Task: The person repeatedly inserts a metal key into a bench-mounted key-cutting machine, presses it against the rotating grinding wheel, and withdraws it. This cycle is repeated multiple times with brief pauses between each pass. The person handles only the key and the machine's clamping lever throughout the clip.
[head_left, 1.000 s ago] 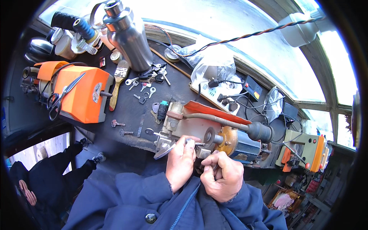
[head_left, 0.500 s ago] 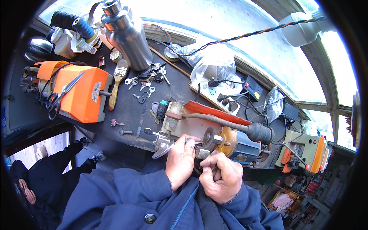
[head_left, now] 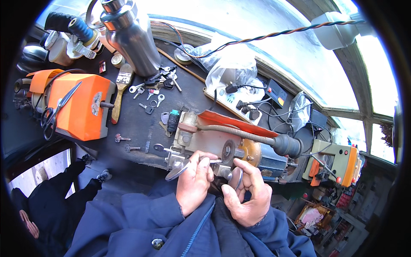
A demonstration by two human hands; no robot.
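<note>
**Hands closer on the key-cutting machine**

Since half a second ago my right hand (head_left: 248, 195) has opened a little and its thumb has come up beside the round metal knob (head_left: 236, 177), while my left hand (head_left: 195, 184) has barely shifted. The knob sits at the near front of the key-cutting machine (head_left: 214, 141), between my two hands. My right fingers curl around it, thumb and forefinger pinching its edge. My left fingers are bent narrowly over the machine's clamp, fingertips (head_left: 204, 162) pressing on a small metal part I cannot make out; the silver lever (head_left: 176, 170) juts out just left of that hand.

The flexible grey hose (head_left: 239, 132) crosses the machine's top towards the dark motor end. Further back on the dark bench (head_left: 137, 124) lie loose keys (head_left: 150, 96), a brush (head_left: 120, 92), the orange machine (head_left: 79, 105) with scissors (head_left: 53, 113) on it, a steel bottle (head_left: 130, 36) and a white power strip (head_left: 233, 100). My hands hide the clamp's front.
</note>
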